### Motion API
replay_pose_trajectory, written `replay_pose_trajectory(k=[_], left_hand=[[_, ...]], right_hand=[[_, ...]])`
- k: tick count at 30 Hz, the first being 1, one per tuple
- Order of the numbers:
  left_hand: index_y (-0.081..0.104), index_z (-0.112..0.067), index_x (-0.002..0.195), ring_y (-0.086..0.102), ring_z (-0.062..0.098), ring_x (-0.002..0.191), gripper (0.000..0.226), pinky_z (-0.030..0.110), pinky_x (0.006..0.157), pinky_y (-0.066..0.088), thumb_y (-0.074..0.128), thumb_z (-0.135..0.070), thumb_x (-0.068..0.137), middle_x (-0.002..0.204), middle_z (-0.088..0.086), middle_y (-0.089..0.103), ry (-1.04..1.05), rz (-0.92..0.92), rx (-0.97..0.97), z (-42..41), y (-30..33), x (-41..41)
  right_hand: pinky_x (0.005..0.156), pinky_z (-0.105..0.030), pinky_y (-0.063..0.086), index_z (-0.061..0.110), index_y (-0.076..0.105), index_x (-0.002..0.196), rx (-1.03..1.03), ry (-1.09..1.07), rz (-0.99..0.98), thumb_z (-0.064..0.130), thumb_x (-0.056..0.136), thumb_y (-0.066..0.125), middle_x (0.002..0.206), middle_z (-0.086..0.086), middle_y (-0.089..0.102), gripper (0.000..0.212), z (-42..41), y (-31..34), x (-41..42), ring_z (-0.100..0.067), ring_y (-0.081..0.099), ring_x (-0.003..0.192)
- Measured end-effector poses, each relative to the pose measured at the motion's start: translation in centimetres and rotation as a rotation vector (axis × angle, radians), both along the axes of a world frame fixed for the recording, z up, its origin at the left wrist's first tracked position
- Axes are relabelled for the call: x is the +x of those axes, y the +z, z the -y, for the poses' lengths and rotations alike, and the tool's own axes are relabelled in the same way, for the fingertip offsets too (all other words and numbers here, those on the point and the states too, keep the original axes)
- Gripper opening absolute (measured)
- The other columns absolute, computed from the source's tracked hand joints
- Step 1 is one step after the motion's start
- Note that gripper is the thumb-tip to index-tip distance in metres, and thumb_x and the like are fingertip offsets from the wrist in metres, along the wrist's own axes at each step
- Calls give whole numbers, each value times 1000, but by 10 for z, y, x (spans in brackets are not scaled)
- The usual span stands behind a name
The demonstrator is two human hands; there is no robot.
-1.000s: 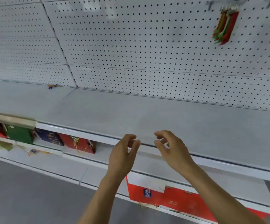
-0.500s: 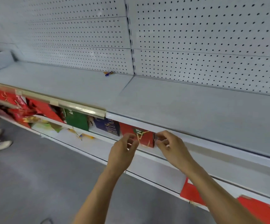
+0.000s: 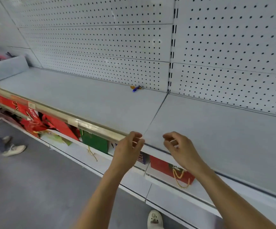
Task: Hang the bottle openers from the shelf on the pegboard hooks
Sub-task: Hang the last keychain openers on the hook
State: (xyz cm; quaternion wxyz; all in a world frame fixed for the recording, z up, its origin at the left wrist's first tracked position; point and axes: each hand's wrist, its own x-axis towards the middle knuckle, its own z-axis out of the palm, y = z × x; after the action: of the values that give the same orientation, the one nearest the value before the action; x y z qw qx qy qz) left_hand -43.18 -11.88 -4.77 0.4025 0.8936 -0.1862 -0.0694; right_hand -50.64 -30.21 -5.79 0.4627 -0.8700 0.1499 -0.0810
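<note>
A small blue and orange bottle opener (image 3: 136, 88) lies on the grey shelf (image 3: 87, 100), at the back against the white pegboard (image 3: 101, 47). No hooks show on the pegboard in this view. My left hand (image 3: 128, 150) and my right hand (image 3: 179, 147) hover side by side over the shelf's front edge, well short of the opener. Both have loosely curled fingers and hold nothing.
Red, green and blue gift bags (image 3: 172, 171) fill the lower shelf below. A gold price rail (image 3: 84, 124) runs along the left shelf's front. Another person's leg and white shoe (image 3: 13, 149) stand on the floor at far left. My own shoe (image 3: 154, 219) shows at the bottom.
My view has swung left along the shelf. The hanging openers at upper right have left the frame and the lone opener now sits nearer the centre. My hands stay empty at the shelf edge.
</note>
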Motion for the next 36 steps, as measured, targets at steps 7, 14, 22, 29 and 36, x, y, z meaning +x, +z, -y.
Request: replay_pose_trajectory(k=[7,14,22,29,36], left_hand=[[59,-23,114,61,2,89,22,24,82,51,55,-35,96,100,-11,66,6,0,19,1,2,120],[61,-23,112,61,4,90,20,23,80,49,56,-34,95,102,-11,66,11,-57,3,4,-3,219],[60,-21,119,58,9,94,24,22,82,44,52,-29,98,117,-6,64,-110,-87,44,33,-13,335],[40,-15,140,43,20,127,45,32,97,43,46,-8,96,146,-1,40,-414,219,242,68,-34,413],[65,-27,118,50,19,111,33,31,87,44,47,-12,95,116,-3,63,-614,347,316,95,-49,439]], right_hand=[[84,-31,53,26,63,111,8,-2,-5,28,93,58,99,13,65,19,1,0,125,-6,62,89],[85,-30,51,21,63,114,-21,-5,-76,24,94,57,105,8,64,22,3,-7,224,-8,60,90],[87,-35,51,24,56,123,-95,-115,-151,24,95,53,112,2,61,28,5,-15,328,-14,60,95],[81,-39,51,33,39,140,-328,-175,-305,24,97,46,119,-5,48,45,-1,-23,390,-23,56,101],[67,-33,45,17,54,118,-482,-282,-275,37,99,43,112,-5,48,30,-4,-30,405,-22,52,101]])
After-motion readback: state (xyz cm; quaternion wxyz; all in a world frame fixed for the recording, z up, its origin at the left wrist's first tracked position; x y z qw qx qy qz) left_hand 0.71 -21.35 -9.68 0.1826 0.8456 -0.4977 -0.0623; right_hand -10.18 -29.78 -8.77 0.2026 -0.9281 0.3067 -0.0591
